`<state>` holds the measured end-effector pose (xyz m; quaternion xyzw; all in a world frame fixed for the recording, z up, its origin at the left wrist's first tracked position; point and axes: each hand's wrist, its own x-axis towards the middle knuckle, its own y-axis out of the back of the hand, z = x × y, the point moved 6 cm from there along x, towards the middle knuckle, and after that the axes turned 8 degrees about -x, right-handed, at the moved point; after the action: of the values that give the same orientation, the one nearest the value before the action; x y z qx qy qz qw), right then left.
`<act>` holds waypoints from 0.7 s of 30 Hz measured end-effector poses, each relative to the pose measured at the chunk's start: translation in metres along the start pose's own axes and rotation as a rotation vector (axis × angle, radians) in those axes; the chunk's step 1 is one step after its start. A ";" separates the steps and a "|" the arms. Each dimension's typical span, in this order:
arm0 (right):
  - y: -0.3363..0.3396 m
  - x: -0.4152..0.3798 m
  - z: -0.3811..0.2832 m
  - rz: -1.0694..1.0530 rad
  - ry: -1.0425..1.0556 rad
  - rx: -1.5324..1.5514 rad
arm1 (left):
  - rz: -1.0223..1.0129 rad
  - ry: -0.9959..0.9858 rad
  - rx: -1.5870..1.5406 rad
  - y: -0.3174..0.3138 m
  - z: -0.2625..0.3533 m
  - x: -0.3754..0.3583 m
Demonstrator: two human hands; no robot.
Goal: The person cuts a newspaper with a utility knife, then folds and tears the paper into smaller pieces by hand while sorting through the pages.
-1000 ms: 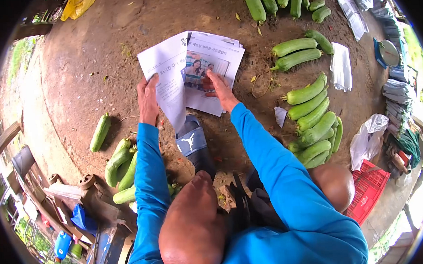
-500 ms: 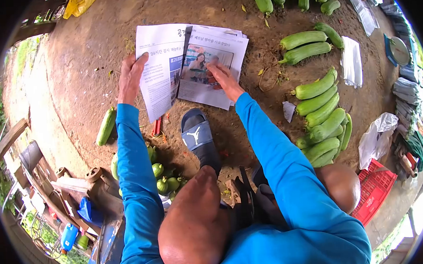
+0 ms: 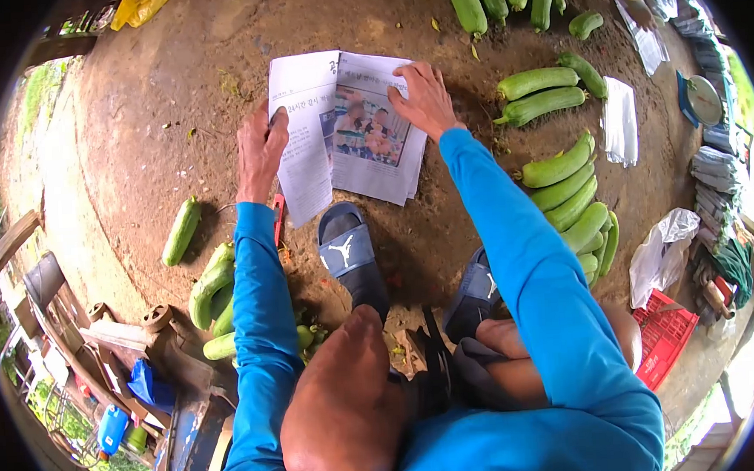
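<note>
In the head view, pinching the left margin of the newspaper [image 3: 346,139] with the left hand [image 3: 259,152], and curving the right hand [image 3: 425,101] over the upper right corner, probably for supporting both sides; being unable to tell whether pinching there or only resting. Holding the newspaper just ahead of the left slide sandal [image 3: 346,250], between zucchini [image 3: 545,105] lying on both sides, perhaps for having enough room.
</note>
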<state>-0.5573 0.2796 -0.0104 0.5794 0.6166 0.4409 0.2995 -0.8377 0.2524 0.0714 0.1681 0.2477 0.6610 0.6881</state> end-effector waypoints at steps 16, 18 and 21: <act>-0.035 0.061 -0.009 -0.370 0.008 -0.167 | 0.084 0.036 -0.016 0.000 -0.011 -0.002; -0.037 0.071 -0.007 -0.463 -0.009 -0.158 | 0.073 0.072 -0.061 -0.001 -0.005 -0.003; -0.047 0.094 -0.010 -0.702 0.028 -0.162 | 0.044 0.043 -0.048 -0.005 -0.005 -0.003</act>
<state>-0.6009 0.3722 -0.0346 0.3006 0.7452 0.3662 0.4692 -0.8358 0.2486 0.0650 0.1424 0.2427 0.6852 0.6718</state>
